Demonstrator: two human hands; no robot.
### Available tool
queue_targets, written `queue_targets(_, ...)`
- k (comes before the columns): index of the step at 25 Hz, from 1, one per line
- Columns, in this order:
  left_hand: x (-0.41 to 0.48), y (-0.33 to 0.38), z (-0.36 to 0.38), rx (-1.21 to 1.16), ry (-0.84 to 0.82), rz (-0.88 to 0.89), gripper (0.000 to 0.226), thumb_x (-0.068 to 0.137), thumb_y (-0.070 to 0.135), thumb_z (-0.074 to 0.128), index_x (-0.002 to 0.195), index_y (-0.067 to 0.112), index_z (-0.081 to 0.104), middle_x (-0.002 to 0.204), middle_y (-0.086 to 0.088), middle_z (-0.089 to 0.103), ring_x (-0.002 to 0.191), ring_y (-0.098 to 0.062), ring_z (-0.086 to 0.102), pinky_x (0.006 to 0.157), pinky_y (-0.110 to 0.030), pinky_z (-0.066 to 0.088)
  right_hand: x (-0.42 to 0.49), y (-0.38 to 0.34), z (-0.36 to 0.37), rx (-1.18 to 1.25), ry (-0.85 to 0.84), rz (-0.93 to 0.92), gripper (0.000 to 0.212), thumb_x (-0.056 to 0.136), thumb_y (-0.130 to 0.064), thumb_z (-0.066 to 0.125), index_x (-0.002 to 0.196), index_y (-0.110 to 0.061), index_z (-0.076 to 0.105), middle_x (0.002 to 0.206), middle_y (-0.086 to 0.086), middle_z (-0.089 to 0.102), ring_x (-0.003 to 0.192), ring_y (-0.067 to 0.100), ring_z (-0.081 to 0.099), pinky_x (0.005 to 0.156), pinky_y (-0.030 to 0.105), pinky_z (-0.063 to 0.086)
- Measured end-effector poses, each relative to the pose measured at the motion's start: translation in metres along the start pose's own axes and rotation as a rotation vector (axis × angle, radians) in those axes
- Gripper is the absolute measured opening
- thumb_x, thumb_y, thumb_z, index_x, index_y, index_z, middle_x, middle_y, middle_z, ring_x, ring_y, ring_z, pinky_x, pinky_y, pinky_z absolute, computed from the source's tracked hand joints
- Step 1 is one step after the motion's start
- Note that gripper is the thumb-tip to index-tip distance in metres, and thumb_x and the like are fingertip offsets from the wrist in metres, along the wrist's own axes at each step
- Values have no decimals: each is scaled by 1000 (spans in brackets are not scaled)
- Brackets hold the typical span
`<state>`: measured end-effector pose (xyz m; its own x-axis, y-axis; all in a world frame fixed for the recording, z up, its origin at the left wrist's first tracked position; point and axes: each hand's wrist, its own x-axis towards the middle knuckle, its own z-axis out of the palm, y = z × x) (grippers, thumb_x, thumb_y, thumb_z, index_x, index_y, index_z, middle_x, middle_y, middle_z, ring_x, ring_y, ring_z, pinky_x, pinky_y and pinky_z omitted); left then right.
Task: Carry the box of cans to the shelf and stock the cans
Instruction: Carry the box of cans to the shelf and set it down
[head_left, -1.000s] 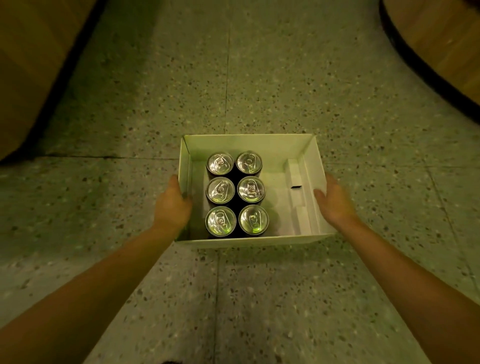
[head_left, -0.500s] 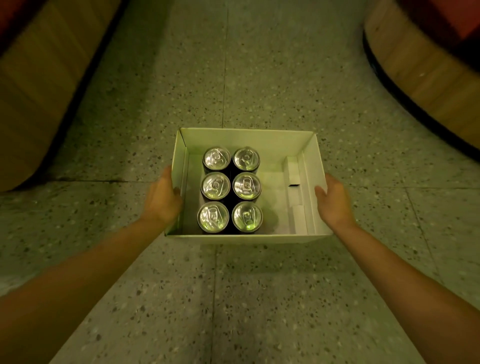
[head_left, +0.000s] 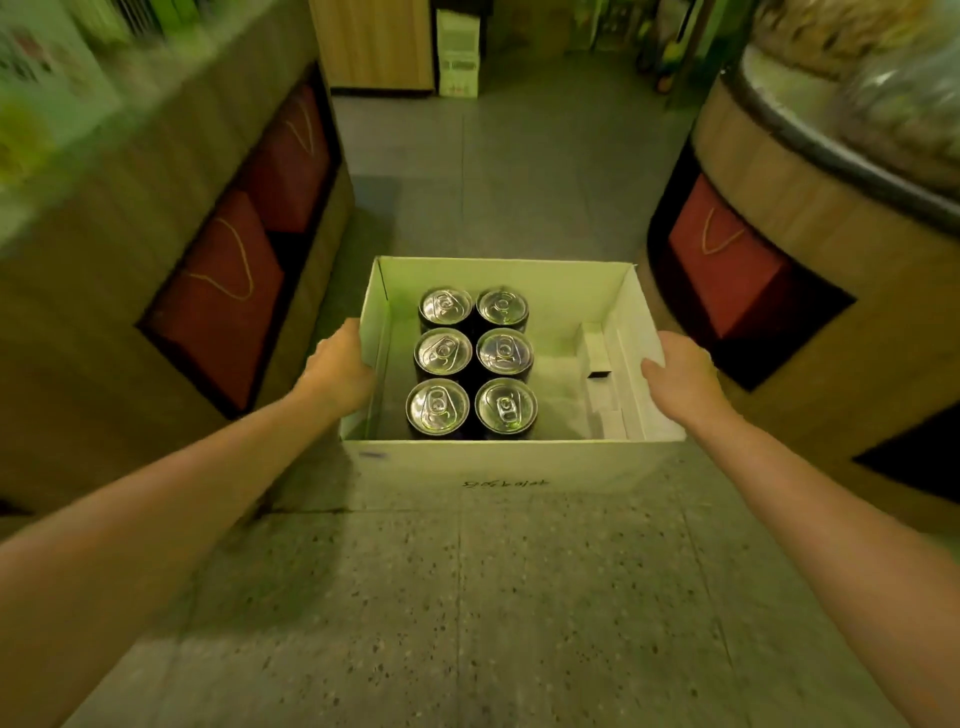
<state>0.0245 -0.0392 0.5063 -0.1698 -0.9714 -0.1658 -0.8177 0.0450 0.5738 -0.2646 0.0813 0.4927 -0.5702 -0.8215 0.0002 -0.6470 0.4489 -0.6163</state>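
An open white cardboard box (head_left: 511, 465) is held in the air above the speckled floor, in the middle of the view. Several dark cans (head_left: 472, 358) with silver tops stand upright in two rows in its left half. The right half of the box is bare apart from a folded inner flap. My left hand (head_left: 337, 369) grips the box's left wall from outside. My right hand (head_left: 680, 376) grips the right wall, thumb near the rim.
A wooden display unit (head_left: 156, 260) with red bags in its recesses flanks the aisle on the left. A rounded wooden counter (head_left: 810, 218) with a red bag stands on the right. A wooden cabinet (head_left: 374, 44) and stacked cartons (head_left: 457, 52) close the aisle's far end.
The box has risen off the floor in both hands. My view has tilted up, so the aisle, both display units and the far end now show.
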Motion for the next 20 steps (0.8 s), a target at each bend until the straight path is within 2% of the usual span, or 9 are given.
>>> queue_targets(4, -22, 64, -114, 43, 1, 47, 38, 82, 0, 50, 119, 5, 47, 121, -20, 57, 110, -40, 54, 85, -43, 45, -12, -90, -104, -23, 0, -15, 14, 86, -2, 42, 88, -5, 55, 91, 15, 57, 89, 33, 55, 67, 32, 35)
queue_targets(8, -47, 118, -211, 41, 4, 78, 35, 82, 1, 50, 117, 1, 48, 120, -23, 56, 108, -40, 55, 85, -43, 45, -16, -162, -185, -77, 16, -36, 18, 86, -4, 43, 96, -1, 57, 98, 18, 60, 86, 33, 54, 68, 34, 39)
queue_targets(10, -56, 138, -246, 20, -2, 98, 32, 84, 2, 49, 116, -1, 51, 119, -23, 58, 102, -37, 56, 83, -41, 45, -15, -190, -214, -97, 12, -41, 12, 86, -5, 43, 89, -3, 55, 95, 18, 59, 83, 32, 54, 66, 35, 40)
queue_targets(13, -65, 154, -283, 18, 11, 112, 31, 85, 3, 50, 116, -3, 52, 121, -22, 58, 106, -37, 56, 84, -40, 45, -14, -223, -239, -117, 26, -50, 10, 85, -3, 43, 80, -6, 51, 86, 16, 57, 78, 32, 55, 62, 34, 40)
queue_targets(15, -66, 159, -299, -6, 11, 126, 31, 86, 3, 51, 117, -3, 53, 121, -23, 58, 100, -34, 56, 84, -40, 46, -13, -238, -247, -131, 46, -60, 12, 84, -1, 43, 78, -5, 52, 82, 14, 55, 79, 32, 55, 61, 33, 39)
queue_targets(17, -64, 162, -311, 1, 0, 146, 31, 86, 1, 50, 116, -5, 54, 120, -24, 58, 89, -27, 51, 76, -36, 44, -10, -248, -249, -153, 50, -61, 13, 84, -1, 44, 81, -3, 56, 82, 13, 55, 78, 31, 55, 61, 31, 38)
queue_targets(20, -50, 162, -321, 23, -16, 143, 29, 87, -1, 48, 115, -7, 55, 119, -25, 59, 87, -25, 49, 77, -35, 44, 0, -257, -245, -157, 45, -38, 17, 84, -1, 44, 90, 1, 60, 84, 14, 56, 78, 30, 55, 61, 31, 39)
